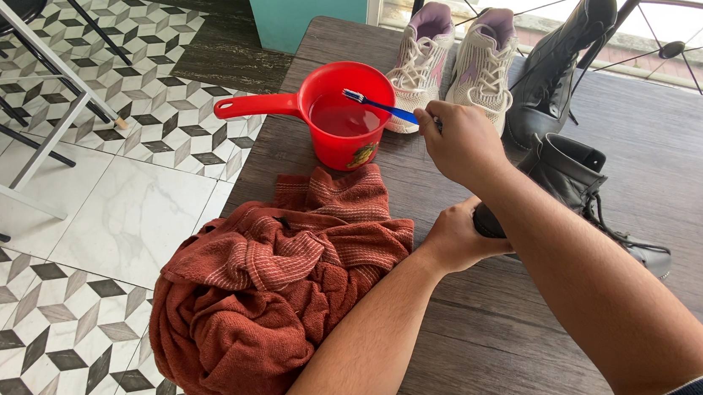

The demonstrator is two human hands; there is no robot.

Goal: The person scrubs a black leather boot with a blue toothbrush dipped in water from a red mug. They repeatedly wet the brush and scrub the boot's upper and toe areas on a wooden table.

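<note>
Nearest the camera: two bare forearms crossing above the near edge of a dark wooden table (pixel 501 354), striped sleeve cuffs just visible at the bottom. Left hand (pixel 455 237) clenched around the toe end of a black lace-up boot (pixel 588 194), pinning it flat on its sole near the table's centre; judged as a steadying hold so the boot does not slide. Right hand (pixel 458 139) raised above the boot, fingers pinched on the handle of a blue toothbrush (pixel 377 106); bristle end reaching over the rim of a red plastic mug with a long handle (pixel 342 113), filled with water and set toward the table's left edge, close enough for dipping without shifting the boot.

Rust-red striped towel (pixel 266 290) bunched at the near left corner, partly hanging over the left edge, just beside the left wrist. Second black boot (pixel 560 56) tilted against the metal railing (pixel 675 17) at the far edge; pair of white-and-lilac mesh sneakers (pixel 454 57) parked toes-forward beside it, touching the mug's far side or nearly so.

Open room: bare tabletop along the right side and the near right corner. Left edge crowded by towel and mug; mug handle overhanging that edge toward the patterned tile floor (pixel 67 332). Metal table legs (pixel 38 106) standing well apart on the floor at far left.
</note>
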